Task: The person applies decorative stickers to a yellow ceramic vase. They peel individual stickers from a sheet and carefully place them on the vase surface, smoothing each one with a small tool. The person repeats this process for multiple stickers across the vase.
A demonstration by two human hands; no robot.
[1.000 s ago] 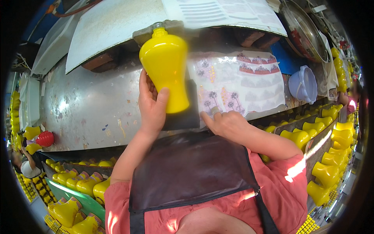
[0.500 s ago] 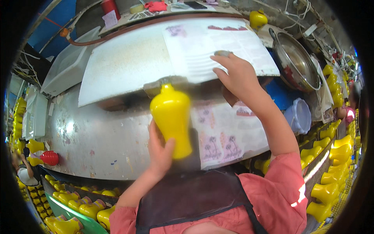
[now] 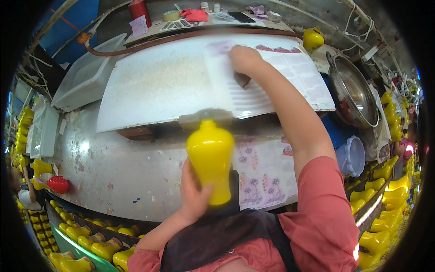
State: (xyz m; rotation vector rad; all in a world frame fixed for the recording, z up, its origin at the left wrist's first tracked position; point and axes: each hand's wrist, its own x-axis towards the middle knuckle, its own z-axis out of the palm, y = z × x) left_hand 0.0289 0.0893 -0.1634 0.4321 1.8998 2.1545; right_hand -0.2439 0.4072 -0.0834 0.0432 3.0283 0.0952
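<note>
A glossy yellow vase (image 3: 210, 156) with a narrow neck stands out in front of me, its neck close to a grey block (image 3: 205, 116) at the board's front edge. My left hand (image 3: 194, 190) is wrapped round its lower left side. Over the slanted white board (image 3: 145, 81), my right hand (image 3: 244, 60) is closed, its fingertips at a blurred purple printed patch (image 3: 219, 47). A small brown flat piece (image 3: 241, 80) shows just below that hand; whether the fingers hold it is unclear. Pale printed sheets (image 3: 285, 75) lie under the right forearm.
More printed sheets (image 3: 260, 188) lie on the metal table (image 3: 113, 167). A metal basin (image 3: 355, 88) and a lilac bucket (image 3: 351, 156) stand at the right, a white tub (image 3: 86, 75) at the left. Rows of yellow vases (image 3: 106, 248) flank me. Another person (image 3: 28, 196) is far left.
My right hand has moved forward and left over the board, its spread fingers now closed. The left hand still holds the vase. The whole view has shifted slightly.
</note>
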